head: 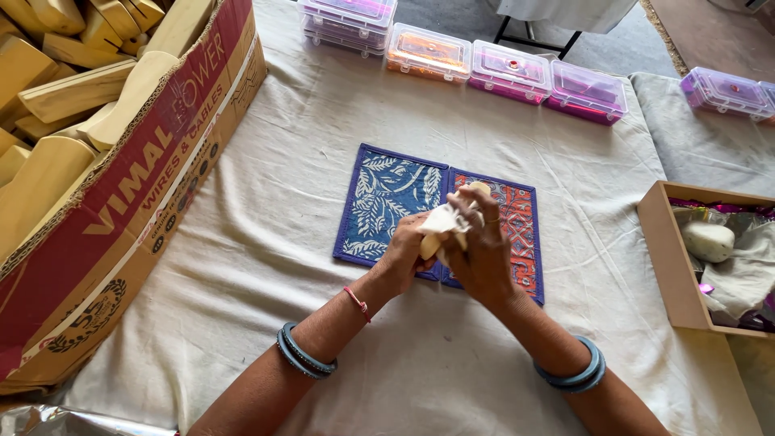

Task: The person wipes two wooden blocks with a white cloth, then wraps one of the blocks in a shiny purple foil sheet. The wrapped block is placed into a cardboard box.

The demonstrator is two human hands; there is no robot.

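So the biggest thing here is the table (266, 242), covered in a wrinkly off-white cloth. On its left edge sits a big red and brown cardboard box (113, 210) stuffed with pale wooden blocks (48, 105). Along the far side there's a row of clear plastic cases (508, 71) with pink, orange and purple insides, one more off to the right. On the right edge is a smaller open cardboard tray (670, 258) with a whitish lump (707, 241), some cloth and shiny wrappers in it.

Dead center is a printed fabric folder (387, 202) lying open flat, blue leaf pattern on the left half, orange-red pattern on the right, purple border all round.

Both hands are right above it, touching each other. The left hand (404, 257) has its fingers wrapped around a small pale wooden piece (432, 244) and a bit of white cloth (444, 218). The right hand (484, 254) has its fingers closed over the same bundle from the other side, with a rounded tip of the wood poking out the top. Blue bangles on both wrists, plus a red thread on the left.
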